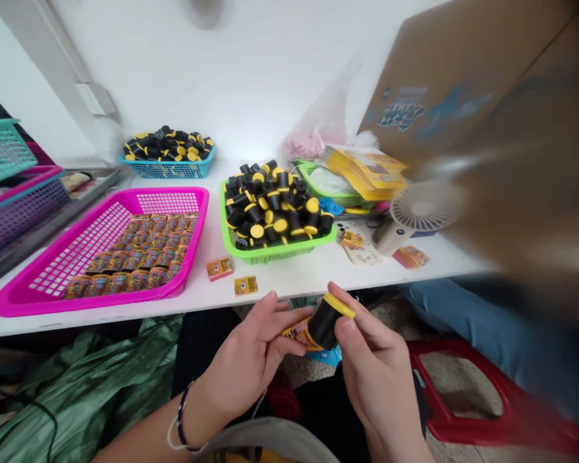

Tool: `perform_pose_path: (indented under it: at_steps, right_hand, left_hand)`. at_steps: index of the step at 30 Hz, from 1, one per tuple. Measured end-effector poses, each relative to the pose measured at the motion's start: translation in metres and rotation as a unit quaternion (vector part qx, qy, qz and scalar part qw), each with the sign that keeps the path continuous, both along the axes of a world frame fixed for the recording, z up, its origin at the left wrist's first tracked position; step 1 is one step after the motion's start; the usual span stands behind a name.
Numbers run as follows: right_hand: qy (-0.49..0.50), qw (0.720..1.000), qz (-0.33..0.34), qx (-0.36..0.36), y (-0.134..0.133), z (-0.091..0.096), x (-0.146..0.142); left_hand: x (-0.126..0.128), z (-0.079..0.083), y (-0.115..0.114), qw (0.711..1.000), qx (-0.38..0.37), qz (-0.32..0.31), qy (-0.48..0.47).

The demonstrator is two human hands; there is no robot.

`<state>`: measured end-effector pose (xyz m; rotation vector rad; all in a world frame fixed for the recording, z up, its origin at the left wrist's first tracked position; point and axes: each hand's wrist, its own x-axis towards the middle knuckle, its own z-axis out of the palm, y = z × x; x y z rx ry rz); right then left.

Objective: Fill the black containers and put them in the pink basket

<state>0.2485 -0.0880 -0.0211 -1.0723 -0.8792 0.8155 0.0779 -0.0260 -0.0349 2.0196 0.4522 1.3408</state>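
Observation:
In front of the table edge, my right hand (374, 360) grips a small black canister with a yellow lid (325, 325), its fingers at the lid end. My left hand (244, 350) pinches a colourful printed label (299, 332) between thumb and fingers. The label touches the canister's lower end; whether it is stuck there I cannot tell. Just beyond my hands, a stack of labels (219, 268) and a smaller label piece (246, 285) lie on the white table.
A green basket (289, 249) heaped with black canisters stands ahead. A pink basket (197, 238) at left holds rows of labelled canisters. Behind is a blue basket (174, 169) of canisters. At right are a small fan (422, 209), yellow printed packs (367, 170) and a large cardboard box (444, 83).

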Motion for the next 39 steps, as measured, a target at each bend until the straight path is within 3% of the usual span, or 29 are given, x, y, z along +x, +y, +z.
perform_pose_path:
  at_steps: [4, 7, 13, 17, 22, 28, 33, 39]
  right_hand:
    - [-0.003, 1.0, -0.007, -0.015, 0.001, -0.006, 0.001]
    - [0.002, 1.0, -0.008, -0.01, 0.001, -0.006, -0.003]
    - [0.017, 0.999, -0.011, 0.037, 0.003, 0.004, -0.018]
    - [0.017, 0.998, 0.039, 0.051, 0.004, 0.01, -0.018]
    - [-0.042, 0.997, 0.033, 0.061, 0.0, 0.012, -0.012]
    - [-0.112, 0.99, -0.014, 0.086, -0.003, 0.013, -0.008]
    - [-0.137, 0.984, 0.02, 0.113, -0.001, 0.015, -0.002]
    - [-0.179, 0.976, 0.03, 0.121, 0.0, 0.013, 0.001]
  left_hand:
    - [-0.003, -0.001, -0.005, 0.998, -0.043, -0.001, -0.038]
    - [0.001, 0.006, -0.011, 0.99, -0.122, -0.016, -0.063]
    - [0.011, 0.026, -0.02, 0.924, -0.351, -0.044, -0.146]
    - [0.01, 0.032, -0.021, 0.902, -0.401, -0.036, -0.157]
    - [0.009, 0.023, -0.017, 0.936, -0.323, -0.056, -0.132]
    - [0.003, 0.011, -0.016, 0.983, -0.157, 0.007, -0.091]
    - [-0.002, 0.017, -0.019, 0.987, -0.132, -0.015, -0.09]
    - [-0.001, 0.015, -0.02, 0.992, -0.108, 0.028, -0.066]
